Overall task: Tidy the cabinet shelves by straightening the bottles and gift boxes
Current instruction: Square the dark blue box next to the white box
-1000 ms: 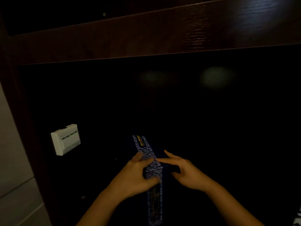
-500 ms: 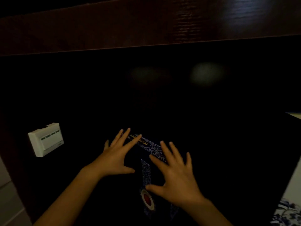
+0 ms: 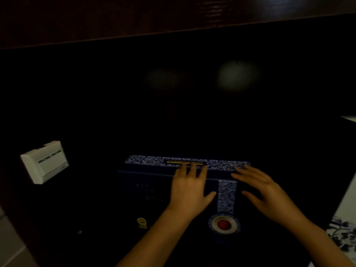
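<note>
A dark blue gift box [image 3: 154,191] with a blue-and-white patterned strip along its top and down its front, ending in a round red seal, stands in the dark cabinet with its broad face toward me. My left hand [image 3: 189,191] lies flat on the box's front near the top edge, fingers spread. My right hand [image 3: 265,195] rests against the box's right end, fingers apart. Neither hand grips anything.
A white wall switch unit [image 3: 45,160] sticks out at the left. A dark wooden shelf board [image 3: 173,14] runs overhead. A blue-and-white patterned object [image 3: 342,237] shows at the lower right edge, beside a pale surface [image 3: 348,195].
The box has turned from narrow-end-on to broad face toward me. Both hands went from pinching its strip to lying flat and spread on it.
</note>
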The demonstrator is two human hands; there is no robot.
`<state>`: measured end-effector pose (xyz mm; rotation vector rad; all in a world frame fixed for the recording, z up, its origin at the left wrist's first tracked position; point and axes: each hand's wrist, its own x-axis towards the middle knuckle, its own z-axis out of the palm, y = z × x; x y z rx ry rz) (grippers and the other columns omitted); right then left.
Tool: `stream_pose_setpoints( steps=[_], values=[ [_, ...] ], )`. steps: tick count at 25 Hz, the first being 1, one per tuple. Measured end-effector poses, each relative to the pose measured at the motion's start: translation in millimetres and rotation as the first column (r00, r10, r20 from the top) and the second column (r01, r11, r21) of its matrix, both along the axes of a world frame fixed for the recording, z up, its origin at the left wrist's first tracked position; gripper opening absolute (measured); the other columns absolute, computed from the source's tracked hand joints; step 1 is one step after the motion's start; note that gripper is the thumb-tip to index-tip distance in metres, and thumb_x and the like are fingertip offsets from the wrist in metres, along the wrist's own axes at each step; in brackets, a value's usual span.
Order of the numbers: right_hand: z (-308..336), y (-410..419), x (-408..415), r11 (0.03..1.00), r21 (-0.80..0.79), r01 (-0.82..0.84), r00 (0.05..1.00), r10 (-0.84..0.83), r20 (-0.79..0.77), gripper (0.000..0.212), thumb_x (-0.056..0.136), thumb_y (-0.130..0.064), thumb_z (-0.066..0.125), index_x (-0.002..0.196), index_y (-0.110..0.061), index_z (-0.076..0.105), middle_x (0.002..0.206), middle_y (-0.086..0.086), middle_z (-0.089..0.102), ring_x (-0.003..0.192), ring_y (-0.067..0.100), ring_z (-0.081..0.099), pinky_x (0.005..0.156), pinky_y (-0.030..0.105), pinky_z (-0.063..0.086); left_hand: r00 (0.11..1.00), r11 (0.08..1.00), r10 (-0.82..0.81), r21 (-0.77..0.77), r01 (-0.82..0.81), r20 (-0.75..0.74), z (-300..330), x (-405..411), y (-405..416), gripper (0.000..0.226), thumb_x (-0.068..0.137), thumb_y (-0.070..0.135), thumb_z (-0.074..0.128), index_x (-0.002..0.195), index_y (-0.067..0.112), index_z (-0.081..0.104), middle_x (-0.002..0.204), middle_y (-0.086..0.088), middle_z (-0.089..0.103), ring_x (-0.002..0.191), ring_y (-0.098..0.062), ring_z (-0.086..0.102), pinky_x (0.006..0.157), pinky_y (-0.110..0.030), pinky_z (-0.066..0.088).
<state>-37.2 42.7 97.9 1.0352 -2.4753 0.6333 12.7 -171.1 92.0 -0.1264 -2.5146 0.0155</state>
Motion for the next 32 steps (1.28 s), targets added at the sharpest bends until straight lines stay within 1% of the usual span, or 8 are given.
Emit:
stream_pose_setpoints(
  steps=[1, 3, 4, 6, 8, 13, 25, 32],
  values=[
    [-2, 5, -1, 0.997, -0.051, 0.050, 0.999, -0.049, 0.012, 0.054, 0.080, -0.012, 0.067, 0.123, -0.034, 0.043, 0.140, -0.006, 0.038, 0.137, 0.020, 0.028, 0.111, 0.028, 0.016, 0.996, 0.997, -0.075, -0.002, 0.075, -0.056, 0, 2, -3, 0.074, 0.071, 0.057, 0.064, 0.133, 0.023, 0.046, 0.133, -0.009, 0.058, 0.120, -0.032, 0.055, 0.102, -0.046, 0.042],
    [-4, 3, 0, 0.974, -0.151, 0.171, 0.985, -0.168, 0.030, 0.053, 0.072, -0.010, 0.074, 0.120, -0.022, 0.055, 0.142, 0.008, 0.040, 0.133, 0.029, 0.035, 0.107, 0.035, 0.025, 0.997, 0.997, -0.056, 0.051, 0.059, -0.054, 5, 15, -39, 0.075, 0.075, 0.055, 0.059, 0.140, 0.030, 0.032, 0.150, -0.003, 0.034, 0.138, -0.026, 0.034, 0.112, -0.054, 0.013],
    [-6, -1, 1, 0.959, -0.183, 0.218, 0.976, -0.214, 0.039, 0.054, 0.070, -0.012, 0.076, 0.120, -0.018, 0.057, 0.145, 0.011, 0.037, 0.133, 0.030, 0.034, 0.106, 0.038, 0.026, 0.998, 0.997, 0.061, 0.058, -0.060, -0.005, 5, 20, -66, 0.081, 0.074, 0.060, 0.057, 0.143, 0.036, 0.021, 0.156, 0.002, 0.014, 0.145, -0.024, 0.014, 0.110, -0.060, 0.000],
    [-12, -9, 6, 0.944, -0.187, 0.271, 0.963, -0.264, 0.061, 0.060, 0.069, -0.016, 0.077, 0.125, -0.015, 0.053, 0.148, 0.011, 0.030, 0.135, 0.029, 0.030, 0.107, 0.039, 0.027, 0.943, 0.948, 0.303, 0.053, -0.313, 0.134, 3, 30, -114, 0.093, 0.069, 0.069, 0.057, 0.142, 0.045, 0.004, 0.156, 0.006, -0.011, 0.145, -0.023, -0.011, 0.109, -0.066, -0.002],
    [-15, -14, 10, 0.935, -0.179, 0.307, 0.952, -0.298, 0.074, 0.062, 0.073, -0.018, 0.074, 0.129, -0.017, 0.048, 0.150, 0.009, 0.029, 0.136, 0.028, 0.029, 0.109, 0.037, 0.026, 0.910, 0.923, 0.335, 0.107, -0.369, 0.244, 4, 32, -133, 0.097, 0.067, 0.068, 0.061, 0.144, 0.043, 0.006, 0.159, 0.003, -0.004, 0.146, -0.025, -0.005, 0.114, -0.060, 0.013],
    [-12, -22, 17, 0.900, -0.221, 0.376, 0.926, -0.366, 0.089, 0.055, 0.076, -0.019, 0.071, 0.127, -0.017, 0.051, 0.142, 0.008, 0.043, 0.132, 0.025, 0.039, 0.108, 0.032, 0.031, 0.948, 0.941, 0.262, 0.173, -0.292, 0.179, 0, 31, -133, 0.097, 0.062, 0.060, 0.073, 0.142, 0.034, 0.026, 0.154, -0.002, 0.028, 0.142, -0.032, 0.018, 0.112, -0.048, 0.031],
    [-9, 15, 35, 0.899, -0.239, 0.368, 0.930, -0.363, 0.066, 0.050, 0.074, -0.015, 0.073, 0.121, -0.012, 0.057, 0.135, 0.010, 0.052, 0.126, 0.026, 0.046, 0.102, 0.027, 0.031, 0.971, 0.954, 0.206, 0.197, -0.227, 0.123, -2, 33, -107, 0.095, 0.059, 0.057, 0.077, 0.140, 0.036, 0.033, 0.151, -0.002, 0.035, 0.141, -0.032, 0.021, 0.105, -0.052, 0.038],
    [-9, 14, 39, 0.910, -0.224, 0.348, 0.936, -0.349, 0.034, 0.049, 0.076, -0.018, 0.071, 0.122, -0.012, 0.056, 0.134, 0.012, 0.053, 0.125, 0.028, 0.047, 0.103, 0.038, 0.038, 0.973, 0.960, 0.191, 0.183, -0.213, 0.133, -1, 36, -107, 0.094, 0.060, 0.057, 0.076, 0.140, 0.033, 0.033, 0.151, -0.004, 0.035, 0.140, -0.035, 0.021, 0.104, -0.054, 0.039]
  ],
)
